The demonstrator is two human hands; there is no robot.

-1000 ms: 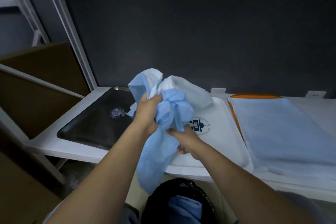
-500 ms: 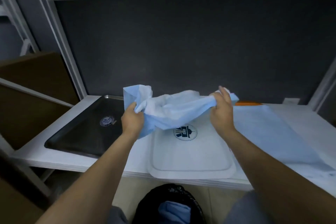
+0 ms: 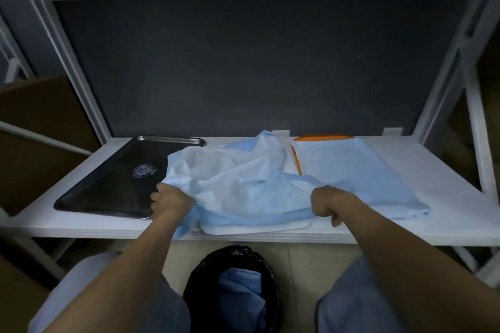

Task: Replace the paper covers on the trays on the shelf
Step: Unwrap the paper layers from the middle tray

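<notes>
The crumpled light-blue paper cover (image 3: 243,184) lies draped over the white plastic tray (image 3: 257,228) on the white shelf (image 3: 446,211). The left hand (image 3: 170,203) and right hand (image 3: 330,203) each grip one edge, fingers curled into it. Left of that tray sits a black metal tray (image 3: 108,184).

Both forearms reach forward over the front edge of the shelf (image 3: 446,213), well apart. The left hand (image 3: 171,201) and right hand (image 3: 328,204), fingers curled, each grip the paper cover (image 3: 243,184).
</notes>
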